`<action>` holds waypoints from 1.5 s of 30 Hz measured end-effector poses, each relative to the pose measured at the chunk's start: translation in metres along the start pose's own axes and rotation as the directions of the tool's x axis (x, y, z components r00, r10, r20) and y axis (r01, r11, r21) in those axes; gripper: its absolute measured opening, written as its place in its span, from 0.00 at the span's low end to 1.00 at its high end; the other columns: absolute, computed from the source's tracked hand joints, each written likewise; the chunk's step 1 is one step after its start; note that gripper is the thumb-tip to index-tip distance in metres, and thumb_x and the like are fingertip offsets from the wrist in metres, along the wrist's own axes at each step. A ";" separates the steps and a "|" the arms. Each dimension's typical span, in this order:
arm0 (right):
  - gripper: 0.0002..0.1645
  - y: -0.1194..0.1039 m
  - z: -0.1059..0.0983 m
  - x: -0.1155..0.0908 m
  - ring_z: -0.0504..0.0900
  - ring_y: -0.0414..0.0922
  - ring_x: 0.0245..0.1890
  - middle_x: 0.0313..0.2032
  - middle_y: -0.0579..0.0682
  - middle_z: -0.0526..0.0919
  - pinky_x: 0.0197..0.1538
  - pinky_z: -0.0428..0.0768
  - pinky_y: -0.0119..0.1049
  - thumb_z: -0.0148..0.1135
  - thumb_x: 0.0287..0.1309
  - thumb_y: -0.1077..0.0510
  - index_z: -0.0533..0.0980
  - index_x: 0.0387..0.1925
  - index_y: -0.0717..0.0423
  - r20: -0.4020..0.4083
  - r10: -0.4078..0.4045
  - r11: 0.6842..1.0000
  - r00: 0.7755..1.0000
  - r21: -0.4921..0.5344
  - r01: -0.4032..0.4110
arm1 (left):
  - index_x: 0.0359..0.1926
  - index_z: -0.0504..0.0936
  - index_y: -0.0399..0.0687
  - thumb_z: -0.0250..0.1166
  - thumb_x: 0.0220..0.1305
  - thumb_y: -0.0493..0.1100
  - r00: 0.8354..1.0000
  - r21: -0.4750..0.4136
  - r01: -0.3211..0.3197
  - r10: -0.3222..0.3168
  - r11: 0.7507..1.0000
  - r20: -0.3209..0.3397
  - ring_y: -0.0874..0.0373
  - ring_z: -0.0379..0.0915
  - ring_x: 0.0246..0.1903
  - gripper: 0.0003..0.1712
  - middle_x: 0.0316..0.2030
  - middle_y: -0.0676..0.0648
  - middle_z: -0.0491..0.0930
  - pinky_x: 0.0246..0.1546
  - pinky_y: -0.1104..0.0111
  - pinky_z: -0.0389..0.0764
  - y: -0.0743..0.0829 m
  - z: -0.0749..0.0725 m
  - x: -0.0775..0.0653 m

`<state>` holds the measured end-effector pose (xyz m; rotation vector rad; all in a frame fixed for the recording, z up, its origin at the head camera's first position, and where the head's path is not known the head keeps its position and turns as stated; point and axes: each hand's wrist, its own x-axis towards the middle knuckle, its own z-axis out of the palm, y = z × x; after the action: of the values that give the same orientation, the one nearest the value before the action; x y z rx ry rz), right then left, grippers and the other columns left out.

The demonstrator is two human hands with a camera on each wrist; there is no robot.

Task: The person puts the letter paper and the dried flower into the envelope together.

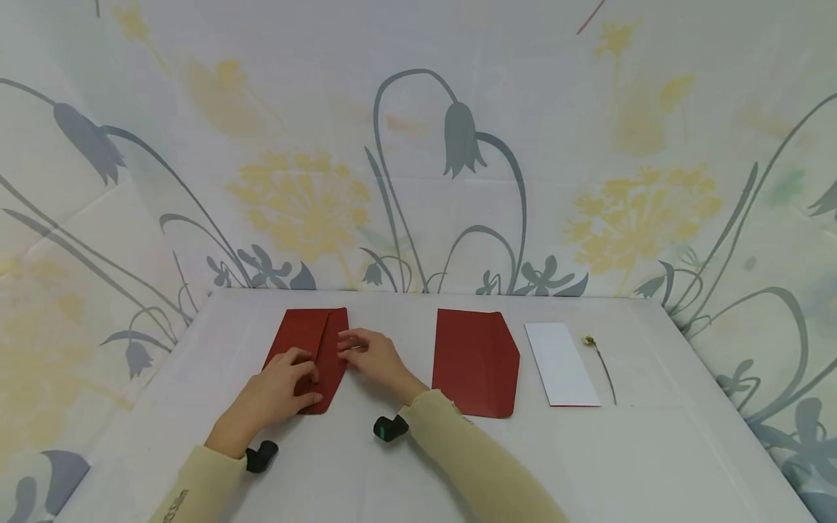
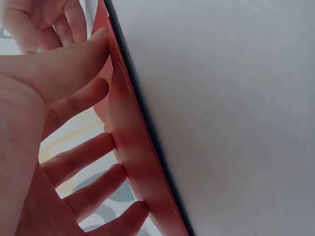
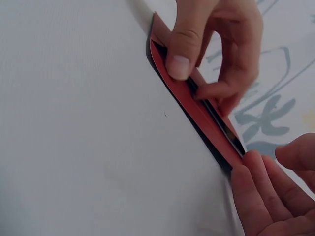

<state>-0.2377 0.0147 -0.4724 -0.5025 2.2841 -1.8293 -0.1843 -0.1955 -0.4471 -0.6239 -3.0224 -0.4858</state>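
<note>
Head view: two bare hands work at the left red envelope (image 1: 302,330), one of two on the desk (image 1: 654,450). The left hand (image 1: 271,388) is spread over its near part, thumb and fingertips touching the paper; the right hand (image 1: 375,357) has its fingers extended to the right-hand edge, thumb apart from them in the right wrist view. That view also shows a dark slit along the envelope. Each wrist wears a black device, two in all.

Next to the right is the second red envelope (image 1: 467,363), its near left corner behind the right sleeve (image 1: 471,450); a strip of desk separates the envelopes. Beyond come one white card (image 1: 562,367) with a red near edge and one stemmed flower (image 1: 589,340), narrowly apart. Open room runs from these to the desk's right edge and towards the person.
</note>
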 end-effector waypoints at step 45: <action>0.20 0.001 -0.164 -0.101 0.83 0.54 0.51 0.53 0.60 0.82 0.48 0.82 0.36 0.61 0.66 0.67 0.75 0.59 0.62 -0.156 -0.050 0.983 0.986 -0.180 0.021 | 0.41 0.81 0.57 0.77 0.55 0.48 0.999 -0.015 0.034 -0.033 0.999 0.036 0.39 0.66 0.58 0.15 0.59 0.40 0.70 0.39 0.40 0.79 0.002 -0.002 0.003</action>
<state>-0.1998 0.2016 -0.4433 -0.4387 2.5775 -1.7490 -0.1865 -0.1929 -0.4438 -0.5901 -3.0700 -0.5059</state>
